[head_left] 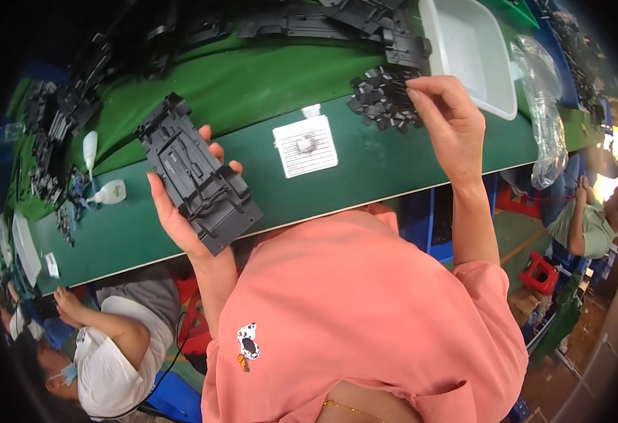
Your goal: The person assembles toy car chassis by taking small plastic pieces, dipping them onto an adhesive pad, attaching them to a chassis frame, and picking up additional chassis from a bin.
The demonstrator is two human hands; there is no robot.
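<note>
My left hand (193, 220) is closed round a long black plastic chassis (195, 169), held tilted above the green table. The thumb lies along its left side, and fingertips show past its right side. Over a heap of small black plastic pieces (381, 104) at the right, my right hand (452, 120) is closed in a pinch. Whatever sits between its thumb and forefinger is too small and dark to make out against the heap. A white ruled paper with a dark smudge (305, 146) lies on the table between the two hands.
White squeeze bottles (112, 192) are at the left. More black plastic parts (302, 25) line the far side on green cloth. A white bin (472, 60) and a clear plastic bag (543, 113) are at the right. Other people sit at both sides.
</note>
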